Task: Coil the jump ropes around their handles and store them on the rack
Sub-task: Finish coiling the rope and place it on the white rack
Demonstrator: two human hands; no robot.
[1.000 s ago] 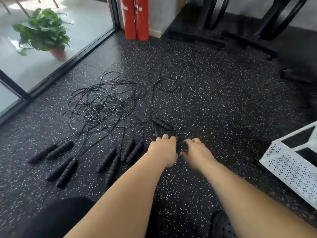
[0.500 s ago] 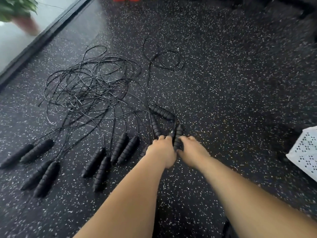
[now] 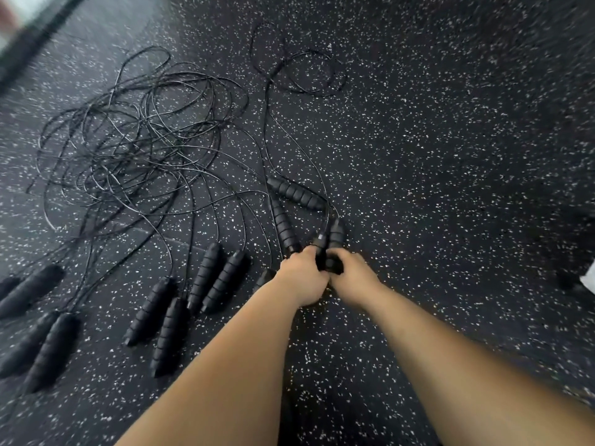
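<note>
Several black jump ropes lie on the speckled rubber floor, their thin cords in a loose tangle (image 3: 135,136) at the upper left. Ribbed black handles lie in pairs in a row at the lower left (image 3: 164,320). My left hand (image 3: 302,278) and my right hand (image 3: 354,278) meet at the centre, both curled round a pair of handles (image 3: 335,239) held side by side. That rope's cord runs up to a loop (image 3: 309,72). Two more handles (image 3: 294,193) lie just beyond my hands.
A white corner of the perforated rack (image 3: 589,278) shows at the right edge. A dark window frame (image 3: 35,37) crosses the top left corner. Bare floor stretches to the right of my hands.
My hands have closed together on the pair of handles. The camera has tilted down and nearer, so the plant, the red cylinders and most of the rack have left the view.
</note>
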